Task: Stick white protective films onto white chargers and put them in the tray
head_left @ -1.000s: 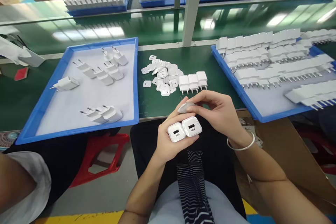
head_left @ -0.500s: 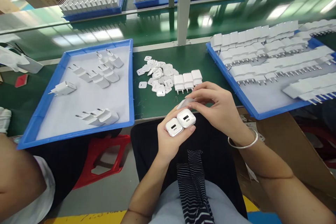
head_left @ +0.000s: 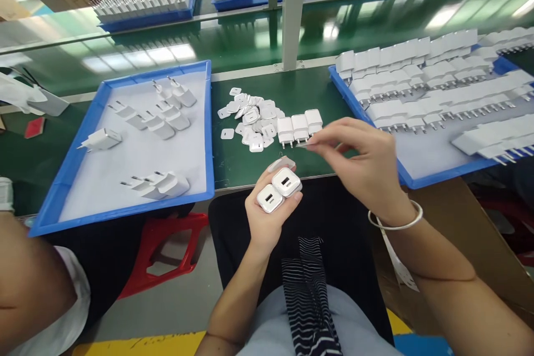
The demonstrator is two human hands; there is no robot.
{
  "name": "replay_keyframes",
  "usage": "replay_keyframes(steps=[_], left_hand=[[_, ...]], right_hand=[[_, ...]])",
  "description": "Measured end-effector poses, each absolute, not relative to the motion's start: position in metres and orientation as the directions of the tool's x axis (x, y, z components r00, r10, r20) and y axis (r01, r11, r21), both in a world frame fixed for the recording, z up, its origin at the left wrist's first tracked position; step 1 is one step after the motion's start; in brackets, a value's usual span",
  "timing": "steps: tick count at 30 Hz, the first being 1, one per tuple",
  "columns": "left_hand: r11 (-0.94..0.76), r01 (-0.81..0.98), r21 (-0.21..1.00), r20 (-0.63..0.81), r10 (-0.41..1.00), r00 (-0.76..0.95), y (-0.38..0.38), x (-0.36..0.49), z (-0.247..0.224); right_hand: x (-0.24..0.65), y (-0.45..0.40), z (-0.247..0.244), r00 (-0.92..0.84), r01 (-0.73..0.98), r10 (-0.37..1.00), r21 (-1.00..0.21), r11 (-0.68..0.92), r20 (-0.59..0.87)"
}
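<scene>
Two white USB chargers (head_left: 286,181) sit side by side in my left hand (head_left: 266,225), their port faces turned up toward me. A pale, flat cover piece (head_left: 280,163) pokes out behind them, held by the same hand's fingers. My right hand (head_left: 361,164) is apart from the left, thumb and forefinger pinched on a thin, see-through sliver (head_left: 305,144) that looks like film. Just beyond those fingertips stand three white plug chargers (head_left: 299,127) in a row, pins toward me. Left of them lies a heap of small white cover plates (head_left: 252,117) with slots.
To the left, a blue tray (head_left: 209,139) holds several scattered chargers. A second blue tray (head_left: 411,175) at right carries rows of chargers. A metal post (head_left: 293,16) rises behind the heap. At far left, another person's arm (head_left: 29,267) is near a red stool (head_left: 183,256).
My right hand has pulled away from the left, to the right and slightly up, with the thin sliver in its pinch. The left hand with the chargers has shifted slightly left.
</scene>
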State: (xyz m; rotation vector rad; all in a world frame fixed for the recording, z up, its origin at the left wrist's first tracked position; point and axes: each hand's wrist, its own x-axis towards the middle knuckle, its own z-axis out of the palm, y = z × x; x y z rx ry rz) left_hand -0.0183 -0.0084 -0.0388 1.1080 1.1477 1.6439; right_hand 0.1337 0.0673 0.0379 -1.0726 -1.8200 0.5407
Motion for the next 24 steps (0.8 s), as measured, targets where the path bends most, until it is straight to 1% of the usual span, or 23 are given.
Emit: replay_keyframes(steps=[1, 2, 4, 6, 9, 11, 15, 17, 19, 21, 22, 23, 24], left_hand=[[-0.282, -0.078, 0.956, 0.248, 0.924, -0.289, -0.007, -0.019, -0.038], [-0.32, -0.01, 0.947, 0.302, 0.903, -0.305, -0.006, -0.02, -0.037], [-0.382, 0.141, 0.914, 0.407, 0.857, -0.315, -0.004, -0.022, -0.035], [-0.428, 0.284, 0.858, 0.505, 0.805, -0.312, -0.003, -0.024, -0.033], [-0.47, 0.458, 0.754, 0.627, 0.724, -0.288, -0.002, -0.025, -0.032], [-0.477, 0.545, 0.69, 0.68, 0.686, -0.26, -0.003, -0.026, -0.032], [-0.5, 0.611, 0.614, 0.733, 0.649, -0.204, -0.004, -0.026, -0.033], [-0.518, 0.612, 0.597, 0.748, 0.636, -0.191, -0.003, -0.026, -0.034], [-0.528, 0.618, 0.583, 0.758, 0.627, -0.18, -0.003, -0.026, -0.034], [-0.528, 0.626, 0.574, 0.764, 0.621, -0.177, -0.003, -0.026, -0.035], [-0.528, 0.63, 0.57, 0.766, 0.619, -0.175, -0.003, -0.026, -0.035], [-0.527, 0.631, 0.57, 0.766, 0.62, -0.173, -0.003, -0.026, -0.035], [-0.528, 0.628, 0.572, 0.764, 0.621, -0.174, -0.003, -0.026, -0.035]], right_hand=[[0.136, 0.066, 0.04, -0.155, 0.404, 0.86, -0.764, 0.504, 0.485], [0.138, 0.064, 0.041, -0.143, 0.345, 0.882, -0.813, 0.469, 0.448], [0.143, 0.058, 0.041, -0.192, 0.207, 0.924, -0.907, 0.367, 0.33], [0.146, 0.052, 0.039, -0.272, 0.1, 0.937, -0.962, 0.254, 0.22], [0.15, 0.046, 0.032, -0.332, 0.003, 0.933, -0.989, 0.147, 0.137], [0.152, 0.044, 0.026, -0.31, -0.031, 0.946, -0.995, 0.095, 0.1], [0.152, 0.043, 0.018, -0.276, -0.035, 0.961, -0.999, -0.007, 0.003], [0.151, 0.04, 0.016, -0.255, -0.004, 0.967, -1.0, 0.022, 0.022], [0.149, 0.037, 0.015, -0.18, 0.107, 0.974, -0.982, 0.158, 0.137], [0.148, 0.034, 0.015, -0.106, 0.249, 0.96, -0.927, 0.279, 0.26], [0.148, 0.033, 0.014, -0.089, 0.281, 0.956, -0.914, 0.292, 0.278], [0.147, 0.032, 0.014, -0.089, 0.264, 0.962, -0.926, 0.271, 0.257], [0.147, 0.031, 0.013, -0.113, 0.199, 0.973, -0.955, 0.218, 0.199]])
